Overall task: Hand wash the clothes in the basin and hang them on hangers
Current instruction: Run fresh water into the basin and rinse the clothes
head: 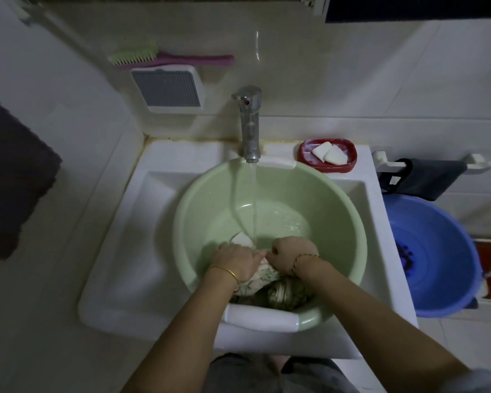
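We are at the washing stage, by our reading, and nowhere near the hanging one. At the centre of the frame a green basin [267, 194] sits inside the white sink [142, 222], and the tap [249, 123] above it runs a thin stream into shallow water that covers only part of the basin floor. The clothes [270, 285] lie bunched against the basin's near wall, lower centre of the frame, a patterned pale fabric, wet and twisted. Our left hand [234, 259] lies over the fabric with its fingers bent down onto it, gripping it as far as we can tell; our right hand [291, 251] is curled into a fist round a fold of the same cloth, knuckles up. The two hands nearly meet just under the stream, which suggests rubbing or wringing. Soap [328, 156] rests in a red dish [349, 163] on the sink ledge, right of the tap, and a scrubbing brush [142, 56] hangs on the wall at upper left. A blue tub [437, 251] stands at the right edge. We see no hangers, so rinsing, wringing and hanging all seem left to do.
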Available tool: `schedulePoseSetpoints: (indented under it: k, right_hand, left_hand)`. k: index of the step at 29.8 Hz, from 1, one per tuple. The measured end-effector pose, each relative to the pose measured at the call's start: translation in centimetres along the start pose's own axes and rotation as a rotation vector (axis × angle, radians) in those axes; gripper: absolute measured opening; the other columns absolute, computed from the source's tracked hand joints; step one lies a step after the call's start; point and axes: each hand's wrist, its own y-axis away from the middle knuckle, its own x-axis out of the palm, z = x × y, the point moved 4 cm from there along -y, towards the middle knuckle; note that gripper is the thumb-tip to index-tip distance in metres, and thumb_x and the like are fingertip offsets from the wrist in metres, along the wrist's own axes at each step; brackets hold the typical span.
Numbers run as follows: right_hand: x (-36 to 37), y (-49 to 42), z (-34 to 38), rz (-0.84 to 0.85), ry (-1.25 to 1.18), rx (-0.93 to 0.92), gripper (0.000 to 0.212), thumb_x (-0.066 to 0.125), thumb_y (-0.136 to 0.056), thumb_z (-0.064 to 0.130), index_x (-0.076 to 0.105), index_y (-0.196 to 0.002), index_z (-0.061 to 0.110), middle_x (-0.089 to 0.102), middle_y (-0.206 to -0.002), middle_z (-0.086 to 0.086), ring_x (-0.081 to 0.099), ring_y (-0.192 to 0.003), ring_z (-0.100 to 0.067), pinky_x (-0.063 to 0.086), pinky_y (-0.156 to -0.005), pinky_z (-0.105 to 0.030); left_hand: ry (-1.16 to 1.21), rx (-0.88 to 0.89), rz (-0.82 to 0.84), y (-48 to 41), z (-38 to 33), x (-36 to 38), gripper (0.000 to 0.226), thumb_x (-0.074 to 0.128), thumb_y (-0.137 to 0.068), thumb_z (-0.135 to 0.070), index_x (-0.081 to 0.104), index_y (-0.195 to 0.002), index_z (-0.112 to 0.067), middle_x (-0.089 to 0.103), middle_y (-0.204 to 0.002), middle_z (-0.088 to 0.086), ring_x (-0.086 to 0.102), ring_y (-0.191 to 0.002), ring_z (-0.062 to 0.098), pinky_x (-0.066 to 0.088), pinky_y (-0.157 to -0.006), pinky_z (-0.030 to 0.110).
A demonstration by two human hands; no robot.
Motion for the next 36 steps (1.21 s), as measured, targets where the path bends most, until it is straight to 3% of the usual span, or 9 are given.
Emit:
schedulePoseSetpoints:
  k: [3, 7, 12, 17, 19, 21, 23, 29, 36]
  right_hand:
    - [0.1, 0.0, 0.1, 0.006, 0.029, 0.015, 0.049, 0.032, -0.097, 0.047, 0.063, -0.11, 0.012, 0.063, -0.115, -0.01, 0.058, -0.106, -0.027, 0.044, -0.086, -0.032]
    - [0.0, 0.1, 0.4, 0.006, 0.04, 0.007, 0.044, 0.03, -0.101, 0.039, 0.062, -0.113, 0.012, 0.063, -0.117, -0.009, 0.058, -0.107, -0.026, 0.044, -0.085, -0.031]
    - [0.5, 0.0, 0.2, 0.027, -0.059, 0.026, 0.043, 0.031, -0.1, 0.039, 0.049, -0.122, 0.008, 0.058, -0.124, -0.015, 0.055, -0.112, -0.032, 0.042, -0.084, -0.034]
    - [1.3, 0.4, 0.1, -0.024, -0.101, 0.024, 0.041, 0.034, -0.099, 0.037, 0.044, -0.124, 0.006, 0.051, -0.127, -0.019, 0.048, -0.116, -0.035, 0.041, -0.092, -0.039]
    - [1.6, 0.7, 0.0, -0.045, -0.093, 0.025, 0.041, 0.033, -0.099, 0.035, 0.044, -0.125, 0.006, 0.049, -0.127, -0.018, 0.044, -0.117, -0.034, 0.041, -0.095, -0.042]
    - [1.4, 1.0, 0.1, -0.061, -0.086, 0.03, 0.04, 0.032, -0.1, 0.035, 0.045, -0.125, 0.006, 0.047, -0.126, -0.017, 0.042, -0.118, -0.033, 0.042, -0.096, -0.044]
    - [1.0, 1.1, 0.1, -0.072, -0.077, 0.03, 0.04, 0.032, -0.099, 0.035, 0.047, -0.125, 0.008, 0.047, -0.126, -0.016, 0.041, -0.117, -0.032, 0.042, -0.096, -0.045]
    - [1.0, 1.4, 0.0, -0.011, -0.182, 0.019, 0.04, 0.03, -0.1, 0.039, 0.05, -0.123, 0.013, 0.049, -0.126, -0.015, 0.048, -0.114, -0.034, 0.04, -0.097, -0.045]
    - [1.1, 1.7, 0.4, 0.016, -0.178, 0.01, 0.045, 0.027, -0.1, 0.045, 0.047, -0.128, 0.016, 0.048, -0.13, -0.014, 0.047, -0.118, -0.035, 0.038, -0.099, -0.043]
  left_hand:
    - [-0.002, -0.033, -0.022, 0.1, -0.2, -0.6, 0.057, 0.019, -0.101, -0.048, 0.054, -0.13, -0.014, 0.054, -0.134, 0.013, 0.051, -0.121, 0.028, 0.034, -0.097, 0.032]
    - [0.057, -0.116, -0.056, -0.3, 0.1, -0.6, 0.06, 0.028, -0.097, -0.055, 0.055, -0.126, -0.01, 0.055, -0.132, 0.014, 0.052, -0.119, 0.03, 0.038, -0.093, 0.032]
    - [-0.073, -0.11, 0.068, -0.7, -0.1, 0.0, 0.066, 0.013, -0.098, -0.058, 0.045, -0.14, -0.018, 0.041, -0.146, 0.014, 0.043, -0.13, 0.029, 0.031, -0.104, 0.037]
    - [-0.046, -0.114, 0.034, -0.5, 0.0, 0.5, 0.065, 0.016, -0.098, -0.056, 0.039, -0.144, -0.017, 0.017, -0.153, 0.01, 0.023, -0.136, 0.031, 0.021, -0.111, 0.043]
    - [-0.053, -0.086, 0.014, -0.2, -0.3, 0.3, 0.063, 0.018, -0.099, -0.052, 0.041, -0.141, -0.012, 0.028, -0.15, 0.011, 0.027, -0.135, 0.029, 0.023, -0.109, 0.041]
    - [-0.069, -0.055, 0.005, -0.1, -0.6, 0.3, 0.061, 0.016, -0.1, -0.048, 0.053, -0.13, -0.01, 0.049, -0.137, 0.014, 0.044, -0.124, 0.029, 0.032, -0.101, 0.039]
    - [-0.065, -0.033, -0.002, -0.1, -0.7, 0.3, 0.06, 0.015, -0.1, -0.046, 0.057, -0.124, -0.01, 0.057, -0.128, 0.015, 0.052, -0.115, 0.03, 0.037, -0.096, 0.038]
    - [0.077, 0.003, -0.063, -0.3, 0.6, 1.2, 0.048, 0.023, -0.099, -0.048, 0.037, -0.129, -0.013, 0.055, -0.127, 0.019, 0.053, -0.113, 0.035, 0.036, -0.091, 0.042]
    - [0.064, 0.088, -0.09, -0.8, 1.3, 1.9, 0.048, 0.026, -0.098, -0.048, 0.037, -0.138, -0.024, 0.048, -0.14, 0.013, 0.046, -0.125, 0.035, 0.034, -0.102, 0.041]
